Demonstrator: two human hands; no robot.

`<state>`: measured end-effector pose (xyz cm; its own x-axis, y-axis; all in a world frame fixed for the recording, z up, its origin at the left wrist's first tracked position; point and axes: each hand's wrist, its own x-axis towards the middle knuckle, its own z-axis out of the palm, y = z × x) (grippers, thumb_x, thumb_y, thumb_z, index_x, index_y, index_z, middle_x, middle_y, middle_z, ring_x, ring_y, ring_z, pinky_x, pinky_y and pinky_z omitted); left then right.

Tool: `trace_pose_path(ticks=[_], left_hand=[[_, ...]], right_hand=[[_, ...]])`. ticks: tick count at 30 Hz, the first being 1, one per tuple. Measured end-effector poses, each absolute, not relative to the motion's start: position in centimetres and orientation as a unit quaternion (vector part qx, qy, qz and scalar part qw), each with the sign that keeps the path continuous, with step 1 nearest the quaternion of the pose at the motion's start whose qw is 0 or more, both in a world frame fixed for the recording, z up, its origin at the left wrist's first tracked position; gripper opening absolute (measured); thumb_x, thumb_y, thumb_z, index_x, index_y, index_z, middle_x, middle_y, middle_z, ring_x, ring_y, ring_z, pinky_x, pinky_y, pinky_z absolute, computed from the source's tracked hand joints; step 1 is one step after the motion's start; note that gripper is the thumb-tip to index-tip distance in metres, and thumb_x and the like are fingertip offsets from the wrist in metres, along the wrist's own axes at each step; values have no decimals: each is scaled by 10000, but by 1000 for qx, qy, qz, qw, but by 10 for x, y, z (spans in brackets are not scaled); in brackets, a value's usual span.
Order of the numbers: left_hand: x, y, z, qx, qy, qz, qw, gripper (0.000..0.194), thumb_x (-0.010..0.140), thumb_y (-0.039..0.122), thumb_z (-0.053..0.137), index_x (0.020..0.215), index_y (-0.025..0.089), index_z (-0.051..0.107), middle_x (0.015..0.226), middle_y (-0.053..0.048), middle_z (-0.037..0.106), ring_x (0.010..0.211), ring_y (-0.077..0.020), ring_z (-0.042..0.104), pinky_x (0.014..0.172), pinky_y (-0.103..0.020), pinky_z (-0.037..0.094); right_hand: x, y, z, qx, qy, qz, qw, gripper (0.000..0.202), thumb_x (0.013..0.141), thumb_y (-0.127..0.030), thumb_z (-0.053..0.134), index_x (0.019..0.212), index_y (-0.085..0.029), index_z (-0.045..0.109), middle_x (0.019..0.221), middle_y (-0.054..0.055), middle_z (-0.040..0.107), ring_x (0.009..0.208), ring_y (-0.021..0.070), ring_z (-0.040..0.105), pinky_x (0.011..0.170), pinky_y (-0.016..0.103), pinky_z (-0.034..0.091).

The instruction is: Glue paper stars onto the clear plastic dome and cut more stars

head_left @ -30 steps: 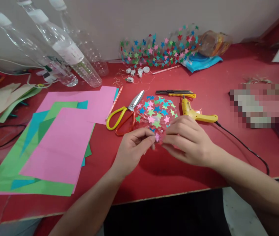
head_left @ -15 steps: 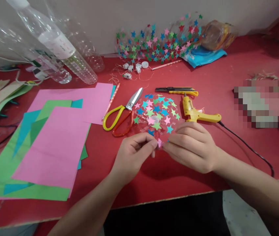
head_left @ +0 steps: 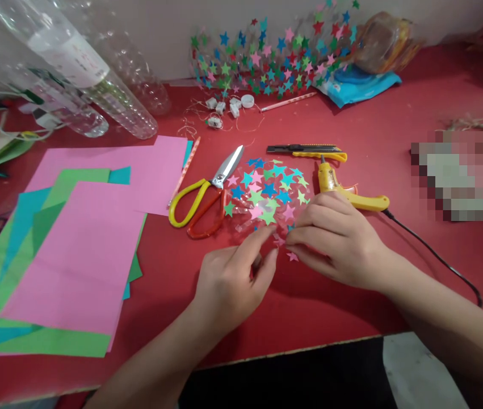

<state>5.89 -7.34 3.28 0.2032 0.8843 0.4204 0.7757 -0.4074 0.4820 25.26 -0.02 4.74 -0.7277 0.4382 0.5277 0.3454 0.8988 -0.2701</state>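
Observation:
A clear plastic piece [head_left: 245, 211] covered with pink, blue and green paper stars lies on the red table. My left hand [head_left: 236, 278] is at its near edge, with thumb and forefinger apart and nothing seen between them. To the right, my right hand [head_left: 339, 241] has its fingers bent together at the near right edge of the piece; what they hold, if anything, is hidden. Between the hands is a pink star [head_left: 279, 241], and another pink star [head_left: 293, 257] lies just below the right fingertips.
Scissors [head_left: 207, 199] lie left of the piece, a cutter [head_left: 309, 150] behind it. A yellow glue gun [head_left: 364, 201] with a cord is beyond my right hand. Coloured paper [head_left: 79, 255] covers the left. Plastic bottles [head_left: 117, 102] and a star-covered bottle [head_left: 267, 62] stand or lie behind.
My left thumb and forefinger have parted from the pink star they were pinching. The view has shifted slightly, and a pink star now shows below my right fingertips.

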Motion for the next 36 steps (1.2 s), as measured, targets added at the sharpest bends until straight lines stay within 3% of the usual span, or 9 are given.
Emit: trace_pose_path(ticks=[12,31,36], left_hand=[[62,-72,34,757,557,317,126,200,887,124,541,1042,102,667,641,35,701,346,-32,395,407,-181,319],[64,-73,37,743,571,317,142,144,892,142,551,977,122,664,538,74,604,347,-37,374,413,-177,311],[66,-74,38,729,587,313,161,124,877,150,541,944,140,645,463,109,465,348,-44,334,414,-169,306]], right_hand=[[251,-3,38,-187,-924,39,332,84,878,-109,619,821,-161,653,746,23,618,743,164,522,758,347,470],[248,-3,33,-221,-908,24,354,52,892,-149,611,884,-201,612,754,10,626,731,163,531,713,334,449],[246,-5,32,-221,-908,23,356,56,890,-145,608,883,-199,621,753,14,627,734,166,533,707,332,450]])
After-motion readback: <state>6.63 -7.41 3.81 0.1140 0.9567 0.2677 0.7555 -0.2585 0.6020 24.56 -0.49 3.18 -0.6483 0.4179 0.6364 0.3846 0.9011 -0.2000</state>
